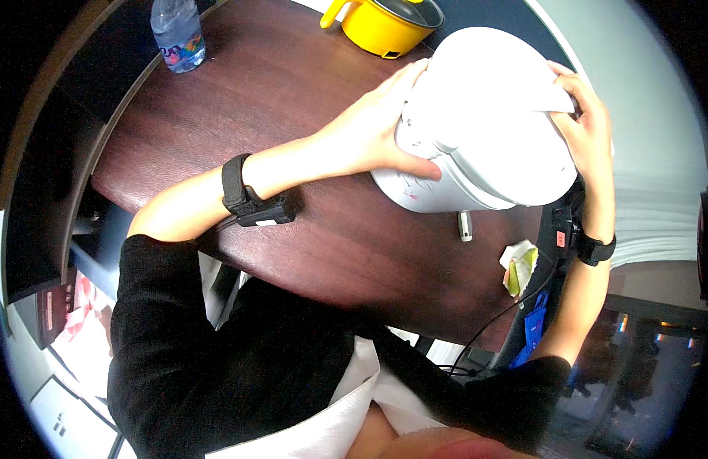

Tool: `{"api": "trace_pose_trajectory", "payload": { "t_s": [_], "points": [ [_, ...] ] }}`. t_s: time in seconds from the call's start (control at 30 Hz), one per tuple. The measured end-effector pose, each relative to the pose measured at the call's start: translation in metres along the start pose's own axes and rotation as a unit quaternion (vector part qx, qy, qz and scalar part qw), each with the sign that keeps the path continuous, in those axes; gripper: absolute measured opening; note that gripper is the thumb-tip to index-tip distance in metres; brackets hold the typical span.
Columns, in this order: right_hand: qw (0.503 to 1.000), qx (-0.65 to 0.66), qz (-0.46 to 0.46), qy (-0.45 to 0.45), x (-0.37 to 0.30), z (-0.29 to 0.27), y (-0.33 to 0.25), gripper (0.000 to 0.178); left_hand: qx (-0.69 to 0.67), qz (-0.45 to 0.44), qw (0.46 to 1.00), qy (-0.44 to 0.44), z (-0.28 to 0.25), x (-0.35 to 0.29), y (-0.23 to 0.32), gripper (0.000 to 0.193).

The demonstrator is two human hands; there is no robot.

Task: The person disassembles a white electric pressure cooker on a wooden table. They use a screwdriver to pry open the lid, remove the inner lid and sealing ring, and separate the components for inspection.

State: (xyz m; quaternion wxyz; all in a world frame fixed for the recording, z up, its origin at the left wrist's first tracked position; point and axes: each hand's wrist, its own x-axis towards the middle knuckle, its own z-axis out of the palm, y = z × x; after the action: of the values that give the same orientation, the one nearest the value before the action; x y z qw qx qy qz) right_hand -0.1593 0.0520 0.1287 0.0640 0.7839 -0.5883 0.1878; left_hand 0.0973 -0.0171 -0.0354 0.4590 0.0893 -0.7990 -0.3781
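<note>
A bulky white rounded appliance (pixel 499 115) is between my two hands at the far right of the table; glare hides much of its top, and I cannot tell its exact kind. My left hand (pixel 392 126) presses against its left side, thumb along the front and fingers reaching behind. On the other side my right hand (pixel 587 126) is curled round the upper edge near a flap-like part. Faint printing marks its lower wall. Just below it lies a small white stick-like piece (pixel 465 226). Whether the appliance rests on the table is unclear.
A yellow pot (pixel 384 30) with a handle stands behind the appliance. At the far left is a water bottle (pixel 178 38). A crumpled green-and-white wrapper (pixel 518 268) lies near the right edge of the dark wood table (pixel 292 92). A black cable (pixel 491 317) runs beside it.
</note>
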Motion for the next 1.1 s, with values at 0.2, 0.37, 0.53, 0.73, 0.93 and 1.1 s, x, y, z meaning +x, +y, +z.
{"api": "trace_pose_trajectory", "payload": {
  "t_s": [0.2,0.37,0.53,0.73,0.93,1.1],
  "points": [
    [0.998,0.064,0.018,-0.006,-0.009,0.022,0.020,0.021,-0.030,-0.101,0.994,0.008,0.002,-0.009,0.006,0.112],
    [0.992,0.120,0.049,-0.001,-0.012,0.040,0.026,0.021,-0.030,-0.073,0.997,0.014,0.000,-0.009,0.002,0.114],
    [0.987,0.112,0.113,0.009,-0.027,0.051,0.032,0.023,-0.021,-0.048,0.998,0.025,0.006,-0.005,-0.002,0.112],
    [0.989,0.100,0.111,-0.003,-0.034,0.050,0.039,0.027,-0.025,-0.030,0.999,0.011,0.007,0.000,-0.011,0.105],
    [0.977,0.122,0.173,0.038,-0.046,0.053,0.019,0.045,-0.090,-0.072,0.980,-0.162,-0.031,0.032,-0.036,0.090],
    [0.991,0.103,0.070,0.055,-0.054,0.041,0.019,0.040,-0.144,-0.123,0.957,-0.218,-0.055,0.050,-0.059,0.080]
  ]
}}
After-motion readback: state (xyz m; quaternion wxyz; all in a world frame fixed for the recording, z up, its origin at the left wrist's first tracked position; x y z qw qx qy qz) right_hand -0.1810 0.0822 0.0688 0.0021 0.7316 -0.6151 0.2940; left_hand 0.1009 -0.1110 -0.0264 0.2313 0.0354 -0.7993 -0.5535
